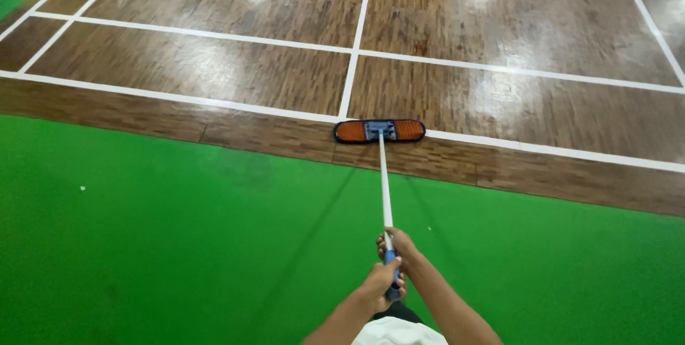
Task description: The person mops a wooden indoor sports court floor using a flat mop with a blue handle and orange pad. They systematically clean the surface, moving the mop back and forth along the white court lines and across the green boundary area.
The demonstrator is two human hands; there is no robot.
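Both hands gripped the flat mop (386, 174) at the near end of its long pale pole. The right hand (399, 245) sat higher, its fingers pressed together and wrapped round the pole just above the blue grip, while the left hand (379, 284) closed round the blue grip itself, close below, the two hands nearly touching. The mop's head (379, 130), an oblong orange pad with a dark rim and a grey bracket at its middle, lay flat on the brown wooden court floor (214, 81), well ahead of the person. It sat across a white boundary line (178, 100), right where a white centre line (354, 59) met it, a little beyond the edge of the green floor (143, 245).

To work that stroke well, I would judge that the pad had to stay flat, both ends bearing evenly (a tilted head leaves a streak). With the hands bunched so close, the long pole would be hard to steer; sliding the right hand further up the pole would probably give better leverage. Running the pad along the painted line, rather than across it, would likely help keep each pass straight and overlapping.
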